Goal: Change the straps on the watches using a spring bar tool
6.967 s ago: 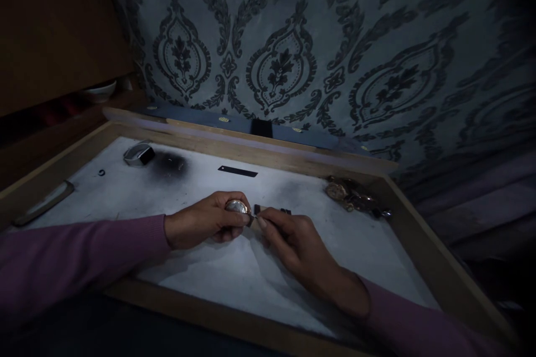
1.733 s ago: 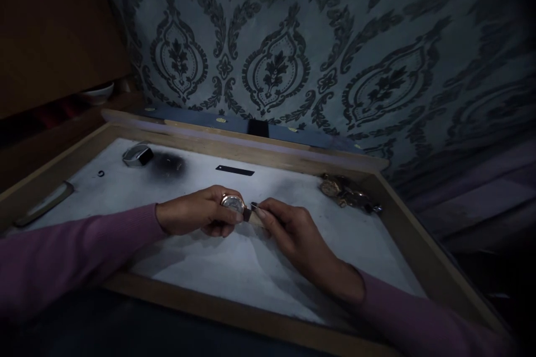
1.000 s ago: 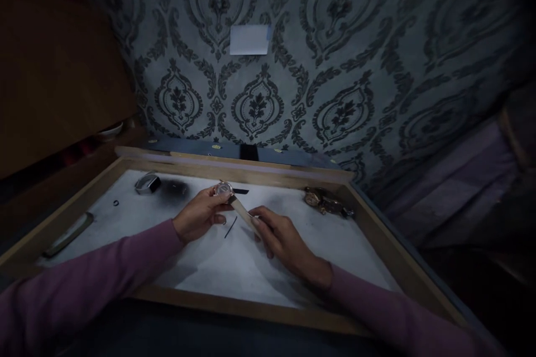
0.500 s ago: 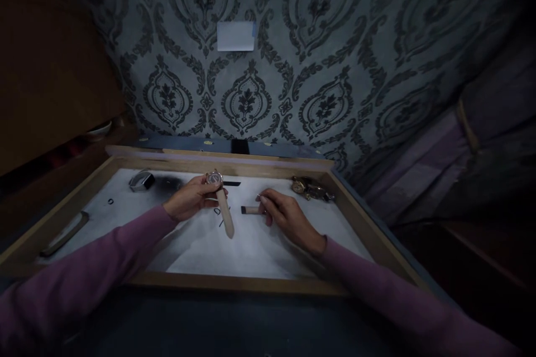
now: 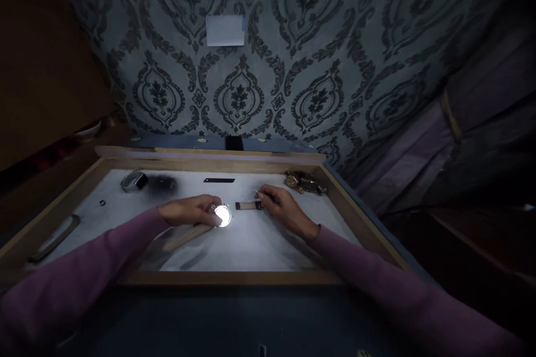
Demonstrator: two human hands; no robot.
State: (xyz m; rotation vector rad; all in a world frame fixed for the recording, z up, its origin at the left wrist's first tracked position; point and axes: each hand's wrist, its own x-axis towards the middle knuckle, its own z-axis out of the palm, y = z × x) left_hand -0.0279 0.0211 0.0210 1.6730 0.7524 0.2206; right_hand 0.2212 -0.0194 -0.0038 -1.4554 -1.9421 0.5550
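My left hand (image 5: pixel 190 210) is closed around a wristwatch (image 5: pixel 223 215), thumb at the edge of its case. The dial is washed out by bright glare, and a single beige strap (image 5: pixel 186 238) slants from it toward the lower left. To the right, my right hand (image 5: pixel 285 210) pinches a small, thin, shiny pin-like piece (image 5: pixel 257 193) between thumb and fingertips. Just below those fingers, a short strap piece (image 5: pixel 247 206) with dark ends lies on the white surface, between the watch and my right hand.
A shallow wooden-framed tray (image 5: pixel 234 277) surrounds the work. Inside lie a black strip (image 5: pixel 219 180), a square-faced watch (image 5: pixel 134 180), a small dark ring (image 5: pixel 102 203), a curved band (image 5: pixel 56 239) and gold-coloured watches (image 5: pixel 305 181). Patterned wallpaper (image 5: pixel 238 94) rises behind.
My left hand has turned the watch and lowered it; its strap swung from pointing down to lower left. The dial now glares. My right hand stays nearly in place, and the view has shifted slightly.
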